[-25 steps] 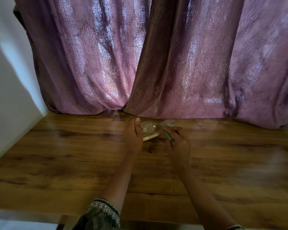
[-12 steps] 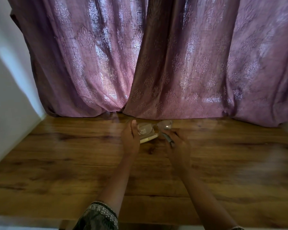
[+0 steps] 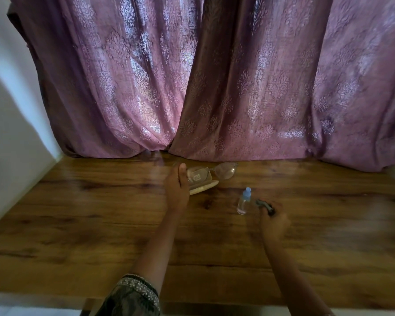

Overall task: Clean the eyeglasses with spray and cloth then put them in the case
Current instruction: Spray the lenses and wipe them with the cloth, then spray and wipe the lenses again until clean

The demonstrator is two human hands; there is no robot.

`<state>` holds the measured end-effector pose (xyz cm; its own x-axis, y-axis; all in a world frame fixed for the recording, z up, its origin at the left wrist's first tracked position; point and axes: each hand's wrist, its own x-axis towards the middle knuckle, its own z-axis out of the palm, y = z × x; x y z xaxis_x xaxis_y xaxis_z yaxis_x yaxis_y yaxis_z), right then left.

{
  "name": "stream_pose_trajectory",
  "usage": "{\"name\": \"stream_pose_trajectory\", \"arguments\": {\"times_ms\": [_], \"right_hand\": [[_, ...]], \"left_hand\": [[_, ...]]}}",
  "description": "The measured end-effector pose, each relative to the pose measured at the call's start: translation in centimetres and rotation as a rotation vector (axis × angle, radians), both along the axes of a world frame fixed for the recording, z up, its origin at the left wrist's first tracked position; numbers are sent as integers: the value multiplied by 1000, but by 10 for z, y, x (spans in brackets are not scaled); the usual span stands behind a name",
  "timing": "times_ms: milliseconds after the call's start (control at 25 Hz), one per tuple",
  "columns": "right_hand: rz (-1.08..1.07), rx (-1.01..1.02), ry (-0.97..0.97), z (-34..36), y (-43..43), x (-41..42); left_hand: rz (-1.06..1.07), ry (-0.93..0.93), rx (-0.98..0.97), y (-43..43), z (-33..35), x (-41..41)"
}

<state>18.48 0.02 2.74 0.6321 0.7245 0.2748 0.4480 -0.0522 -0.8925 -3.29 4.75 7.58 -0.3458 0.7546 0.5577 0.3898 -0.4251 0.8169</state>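
Clear-rimmed eyeglasses [image 3: 225, 171] are held just above the table near the curtain, and my left hand [image 3: 177, 190] grips them at their left end, thumb up against the left lens. A beige case [image 3: 204, 187] lies open under the glasses, partly hidden by my left hand. A small clear spray bottle [image 3: 244, 201] with a blue cap stands upright to the right of the case. Just right of the bottle, my right hand [image 3: 275, 222] pinches a small folded dark grey cloth [image 3: 265, 206].
The wooden table [image 3: 100, 224] runs from a white wall [image 3: 9, 133] on the left to purple patterned curtains [image 3: 214, 87] hanging along its far edge. Its near edge lies just below my forearms.
My right hand has pulled back to the right and toward me with the cloth, away from the glasses. The spray bottle is now in sight. My left hand stays on the glasses.
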Motion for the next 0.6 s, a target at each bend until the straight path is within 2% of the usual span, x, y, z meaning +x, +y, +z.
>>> {"name": "stream_pose_trajectory", "arguments": {"times_ms": [80, 240, 320, 440, 600], "right_hand": [[-30, -134, -41, -22, 0, 11], [90, -422, -22, -53, 0, 25], [112, -454, -49, -55, -3, 26], [48, -188, -84, -30, 1, 20], [165, 134, 102, 19, 15, 10]], "left_hand": [[-8, -10, -6, 0, -1, -1], [-22, -6, -15, -1, 1, -1], [-16, -7, -23, 0, 0, -1], [-11, -49, -45, 1, 7, 1], [-153, -272, -55, 2, 25, 4]]}}
